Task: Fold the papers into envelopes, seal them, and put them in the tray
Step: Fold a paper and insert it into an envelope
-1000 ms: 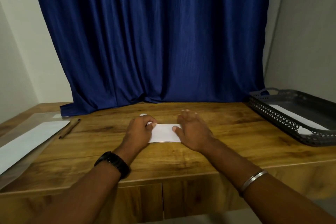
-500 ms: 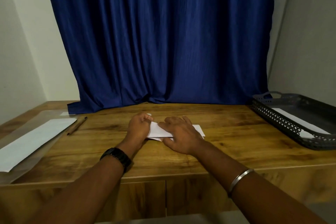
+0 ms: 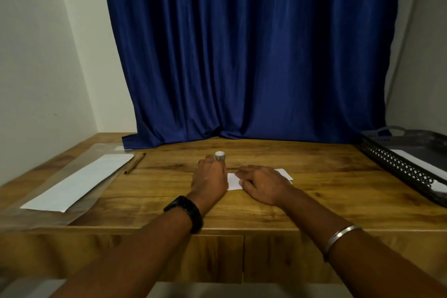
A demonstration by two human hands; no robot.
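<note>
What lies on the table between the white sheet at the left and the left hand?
A thin brown pencil-like stick lies beside the white sheet; from there to the left hand the wood is bare, seen in the head view.

My left hand (image 3: pixel 210 176) curls around a small white round-topped stick (image 3: pixel 219 155). My right hand (image 3: pixel 263 184) lies flat, fingers straight.

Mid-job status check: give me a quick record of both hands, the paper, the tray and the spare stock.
left hand: grips a glue stick, by the left end of the folded paper
right hand: lies flat on the folded paper
tray: far right, white paper inside
spare sheet: left, on clear plastic
pencil: beside the spare sheet
</note>
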